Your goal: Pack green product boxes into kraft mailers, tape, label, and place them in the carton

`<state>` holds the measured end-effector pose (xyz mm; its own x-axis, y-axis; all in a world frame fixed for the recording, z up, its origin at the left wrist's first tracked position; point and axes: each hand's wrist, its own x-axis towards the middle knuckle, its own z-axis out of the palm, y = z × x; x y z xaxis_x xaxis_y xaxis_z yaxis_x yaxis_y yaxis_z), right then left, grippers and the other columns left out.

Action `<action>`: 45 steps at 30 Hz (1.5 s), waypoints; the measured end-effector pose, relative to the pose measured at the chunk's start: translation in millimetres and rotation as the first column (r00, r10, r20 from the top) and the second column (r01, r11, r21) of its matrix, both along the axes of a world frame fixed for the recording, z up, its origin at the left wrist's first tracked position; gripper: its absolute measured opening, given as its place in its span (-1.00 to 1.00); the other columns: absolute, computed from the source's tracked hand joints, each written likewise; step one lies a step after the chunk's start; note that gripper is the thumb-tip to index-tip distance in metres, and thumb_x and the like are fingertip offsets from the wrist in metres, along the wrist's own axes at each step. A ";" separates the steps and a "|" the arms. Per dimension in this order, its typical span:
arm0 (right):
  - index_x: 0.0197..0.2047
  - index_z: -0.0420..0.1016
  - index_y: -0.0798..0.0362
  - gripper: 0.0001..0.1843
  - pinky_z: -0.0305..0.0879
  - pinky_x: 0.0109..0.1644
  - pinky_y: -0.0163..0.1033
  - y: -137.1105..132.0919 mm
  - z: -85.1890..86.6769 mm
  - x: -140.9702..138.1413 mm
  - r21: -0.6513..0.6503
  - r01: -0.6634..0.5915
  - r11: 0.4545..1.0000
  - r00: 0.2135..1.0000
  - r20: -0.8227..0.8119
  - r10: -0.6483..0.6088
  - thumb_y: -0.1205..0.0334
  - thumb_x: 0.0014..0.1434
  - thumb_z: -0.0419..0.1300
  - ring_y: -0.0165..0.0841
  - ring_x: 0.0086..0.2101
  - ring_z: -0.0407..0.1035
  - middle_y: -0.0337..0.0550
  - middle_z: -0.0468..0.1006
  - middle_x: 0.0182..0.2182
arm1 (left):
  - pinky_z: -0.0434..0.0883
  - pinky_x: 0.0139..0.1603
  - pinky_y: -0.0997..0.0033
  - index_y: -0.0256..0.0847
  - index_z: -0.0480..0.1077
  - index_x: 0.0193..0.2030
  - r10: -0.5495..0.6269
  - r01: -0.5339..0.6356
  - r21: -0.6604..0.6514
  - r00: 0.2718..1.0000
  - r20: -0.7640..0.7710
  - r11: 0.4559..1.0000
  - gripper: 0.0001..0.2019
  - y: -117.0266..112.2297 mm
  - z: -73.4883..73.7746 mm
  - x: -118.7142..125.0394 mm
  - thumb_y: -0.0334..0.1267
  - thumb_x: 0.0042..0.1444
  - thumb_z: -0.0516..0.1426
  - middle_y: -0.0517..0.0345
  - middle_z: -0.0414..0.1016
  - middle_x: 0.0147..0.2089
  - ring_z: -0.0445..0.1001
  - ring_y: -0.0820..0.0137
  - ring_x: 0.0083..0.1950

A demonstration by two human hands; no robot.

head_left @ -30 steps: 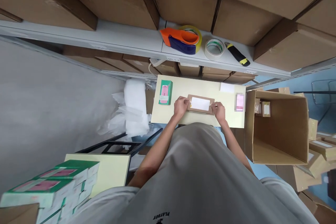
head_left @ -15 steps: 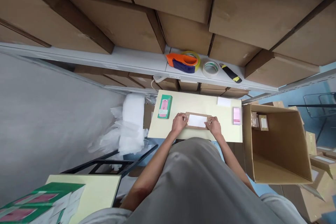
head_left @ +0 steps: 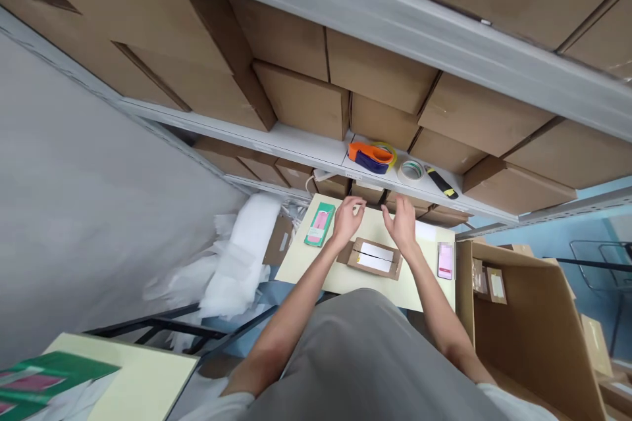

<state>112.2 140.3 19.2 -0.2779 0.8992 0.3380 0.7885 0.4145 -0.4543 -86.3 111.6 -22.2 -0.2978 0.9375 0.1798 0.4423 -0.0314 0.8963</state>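
A small brown cardboard box [head_left: 353, 260] lies on the pale tabletop, its white label [head_left: 382, 258] facing up. A dark line runs along the middle of the label, and the box's end flaps stick out. Just beyond the box, my left hand [head_left: 348, 220] is raised with thumb and fingers apart. My right hand [head_left: 401, 223] is raised opposite it, thumb spread from the fingers. Both hands are off the box, and I see nothing held in either. A green box with a pink picture [head_left: 320, 224] lies left of my left hand.
A phone [head_left: 445, 260] lies at the table's right edge, beside a large open carton [head_left: 533, 322]. On the shelf sit an orange tape dispenser [head_left: 371, 156], a tape roll [head_left: 411, 171] and a utility knife [head_left: 442, 183]. White foam wrap [head_left: 241, 253] stands at left.
Both hands have let go of the small box's ends and moved up and away. The label now shows a dark line along its middle. My view has tilted upward toward the shelves.
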 end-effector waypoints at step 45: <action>0.21 0.59 -0.05 -0.23 0.58 0.37 0.10 -139.4 -17.8 14.0 -0.631 -0.359 0.687 0.649 -0.698 -0.302 -0.55 0.32 0.35 -0.07 0.16 0.63 0.00 0.74 0.13 | 0.79 0.16 0.21 -0.08 0.68 0.12 -0.171 0.177 -0.015 0.966 0.196 0.984 -0.71 -158.6 37.9 45.3 0.04 0.48 0.32 0.01 0.73 0.10 0.76 0.30 0.00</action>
